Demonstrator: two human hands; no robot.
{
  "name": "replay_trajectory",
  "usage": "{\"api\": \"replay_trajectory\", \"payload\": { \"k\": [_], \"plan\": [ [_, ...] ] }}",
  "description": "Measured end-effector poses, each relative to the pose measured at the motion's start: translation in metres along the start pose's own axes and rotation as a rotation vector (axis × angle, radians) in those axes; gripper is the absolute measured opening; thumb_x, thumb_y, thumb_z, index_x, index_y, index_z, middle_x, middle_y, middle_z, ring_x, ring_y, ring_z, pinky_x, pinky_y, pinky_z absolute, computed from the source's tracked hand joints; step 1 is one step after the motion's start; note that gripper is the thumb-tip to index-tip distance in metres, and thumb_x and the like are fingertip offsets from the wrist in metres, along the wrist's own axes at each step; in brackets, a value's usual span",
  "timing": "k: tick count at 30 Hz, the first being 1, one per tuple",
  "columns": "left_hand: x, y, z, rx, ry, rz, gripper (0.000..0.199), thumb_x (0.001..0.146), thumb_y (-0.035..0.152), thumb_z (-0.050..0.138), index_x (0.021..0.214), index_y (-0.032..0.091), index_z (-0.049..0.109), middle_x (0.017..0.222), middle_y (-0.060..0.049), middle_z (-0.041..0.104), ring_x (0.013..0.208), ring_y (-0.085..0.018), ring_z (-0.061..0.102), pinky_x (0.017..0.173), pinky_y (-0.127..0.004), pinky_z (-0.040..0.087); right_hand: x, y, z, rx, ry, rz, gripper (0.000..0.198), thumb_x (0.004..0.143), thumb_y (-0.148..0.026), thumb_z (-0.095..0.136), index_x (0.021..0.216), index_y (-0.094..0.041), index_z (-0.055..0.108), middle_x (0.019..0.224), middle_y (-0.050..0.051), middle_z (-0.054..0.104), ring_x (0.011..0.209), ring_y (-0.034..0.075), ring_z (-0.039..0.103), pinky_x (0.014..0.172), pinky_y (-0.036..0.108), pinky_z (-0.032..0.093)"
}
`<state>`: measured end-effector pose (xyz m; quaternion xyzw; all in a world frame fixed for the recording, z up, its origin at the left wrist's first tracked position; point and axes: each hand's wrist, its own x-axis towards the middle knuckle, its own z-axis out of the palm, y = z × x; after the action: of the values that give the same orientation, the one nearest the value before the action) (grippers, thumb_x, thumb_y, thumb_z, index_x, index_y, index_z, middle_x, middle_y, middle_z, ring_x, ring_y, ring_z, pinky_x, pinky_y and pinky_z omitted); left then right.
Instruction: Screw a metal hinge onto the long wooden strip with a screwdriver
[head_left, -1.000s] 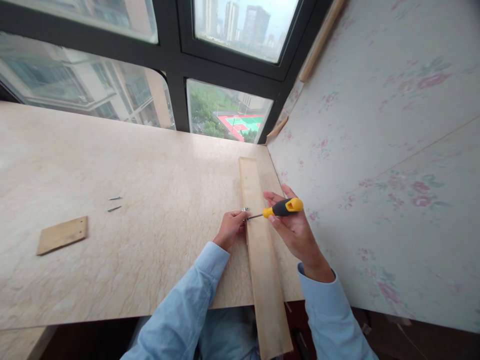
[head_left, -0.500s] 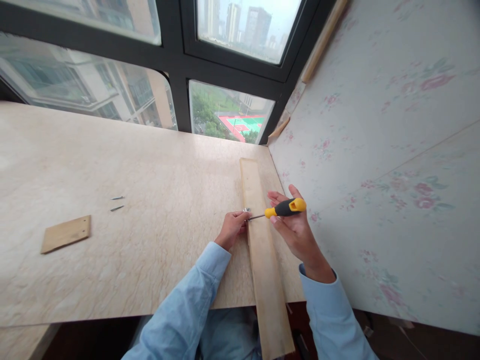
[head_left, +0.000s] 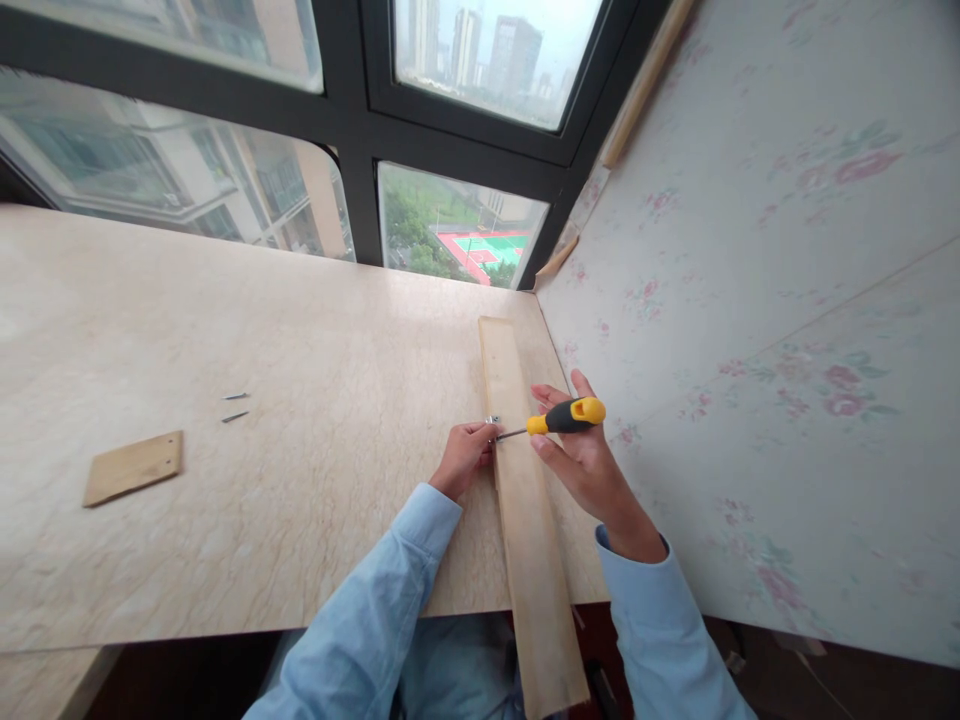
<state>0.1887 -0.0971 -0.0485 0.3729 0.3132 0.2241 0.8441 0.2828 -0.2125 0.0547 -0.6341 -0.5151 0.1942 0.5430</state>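
A long narrow wooden plank (head_left: 529,540) lies on the marble-patterned table (head_left: 300,460), running from the far right corner past the near edge. My right hand (head_left: 585,460) grips a yellow and black screwdriver (head_left: 559,417), its shaft pointing left at a small metal bracket (head_left: 493,420) on the plank's left edge. My left hand (head_left: 463,455) pinches at that bracket and presses against the plank's left side. The screw itself is hidden behind my fingers.
A small flat wooden piece (head_left: 133,467) lies at the table's left. Two loose screws (head_left: 234,406) rest behind it. A floral-papered wall (head_left: 750,300) rises close on the right. Windows (head_left: 457,220) stand behind the table.
My right hand has shifted slightly around the screwdriver handle, fingers regripping. The left hand and plank have stayed put.
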Motion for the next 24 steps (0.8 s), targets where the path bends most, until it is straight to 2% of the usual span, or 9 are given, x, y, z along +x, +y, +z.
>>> {"api": "replay_trajectory", "payload": {
  "k": [3,6,9,11,14,16,18,21,24],
  "plan": [
    [0.001,-0.001,0.000,-0.004,-0.005,-0.005,0.020,0.065,0.031,0.075,0.070,0.013,0.068,0.069,-0.006,0.067,0.061,-0.016,0.062,0.061,-0.028,0.049,-0.003,-0.005,-0.003,0.049,-0.012,0.047,0.072,0.092,-0.040,0.059,0.151,-0.031,0.018,0.130,0.009,0.062,0.124,0.021,0.057,0.107,0.048,0.044],
    [0.000,0.000,0.000,0.009,-0.008,-0.010,0.020,0.066,0.031,0.074,0.070,0.012,0.069,0.071,-0.007,0.068,0.063,-0.017,0.063,0.061,-0.028,0.048,0.001,-0.006,-0.003,-0.202,0.191,0.045,0.074,0.079,-0.046,0.073,0.142,-0.026,0.039,0.117,0.010,0.068,0.113,0.027,0.063,0.104,0.052,0.046],
    [-0.001,0.001,0.000,0.023,0.002,-0.006,0.020,0.066,0.031,0.074,0.069,0.012,0.069,0.072,-0.008,0.069,0.065,-0.017,0.064,0.061,-0.027,0.048,0.006,-0.002,-0.001,-0.385,0.342,-0.006,0.085,0.069,-0.051,0.080,0.140,-0.023,0.042,0.128,0.014,0.061,0.121,0.032,0.057,0.107,0.055,0.042],
    [-0.001,0.001,0.000,0.018,0.002,-0.001,0.020,0.066,0.032,0.074,0.069,0.012,0.069,0.072,-0.008,0.069,0.064,-0.017,0.063,0.060,-0.027,0.048,0.006,0.001,0.000,-0.332,0.277,-0.008,0.089,0.076,-0.050,0.075,0.147,-0.023,0.029,0.129,0.014,0.059,0.121,0.030,0.056,0.108,0.055,0.040],
    [0.000,0.000,0.000,0.006,0.004,-0.001,0.020,0.065,0.032,0.075,0.068,0.013,0.069,0.071,-0.007,0.068,0.062,-0.016,0.062,0.060,-0.027,0.048,0.000,0.002,0.000,-0.108,0.079,-0.003,0.088,0.087,-0.043,0.065,0.152,-0.031,0.008,0.139,0.011,0.052,0.128,0.023,0.052,0.111,0.052,0.038],
    [0.001,0.000,0.000,0.004,0.005,-0.003,0.020,0.065,0.031,0.075,0.068,0.013,0.068,0.069,-0.006,0.068,0.061,-0.015,0.062,0.060,-0.027,0.048,-0.003,0.000,-0.002,0.028,0.003,-0.006,0.083,0.091,-0.040,0.061,0.152,-0.035,0.005,0.144,0.010,0.048,0.134,0.021,0.048,0.111,0.050,0.039],
    [0.001,-0.001,0.000,0.005,-0.002,-0.001,0.020,0.065,0.031,0.075,0.069,0.012,0.069,0.069,-0.006,0.068,0.061,-0.016,0.062,0.060,-0.027,0.048,-0.004,-0.004,-0.004,0.058,0.002,0.013,0.078,0.092,-0.039,0.059,0.152,-0.033,0.009,0.136,0.010,0.057,0.129,0.021,0.053,0.108,0.049,0.043],
    [0.000,0.000,0.000,0.008,-0.008,-0.005,0.019,0.066,0.030,0.075,0.070,0.012,0.069,0.070,-0.007,0.068,0.062,-0.017,0.063,0.061,-0.028,0.049,0.000,-0.008,-0.005,-0.169,0.162,0.024,0.079,0.082,-0.046,0.070,0.148,-0.028,0.029,0.124,0.011,0.065,0.118,0.027,0.061,0.104,0.052,0.046],
    [-0.001,0.000,0.000,0.010,-0.008,-0.003,0.019,0.065,0.030,0.075,0.069,0.013,0.069,0.068,-0.006,0.067,0.063,-0.017,0.063,0.061,-0.028,0.049,0.006,-0.007,-0.003,-0.405,0.344,-0.026,0.089,0.066,-0.053,0.081,0.140,-0.024,0.042,0.132,0.015,0.059,0.124,0.034,0.055,0.106,0.054,0.044]
  ]
}}
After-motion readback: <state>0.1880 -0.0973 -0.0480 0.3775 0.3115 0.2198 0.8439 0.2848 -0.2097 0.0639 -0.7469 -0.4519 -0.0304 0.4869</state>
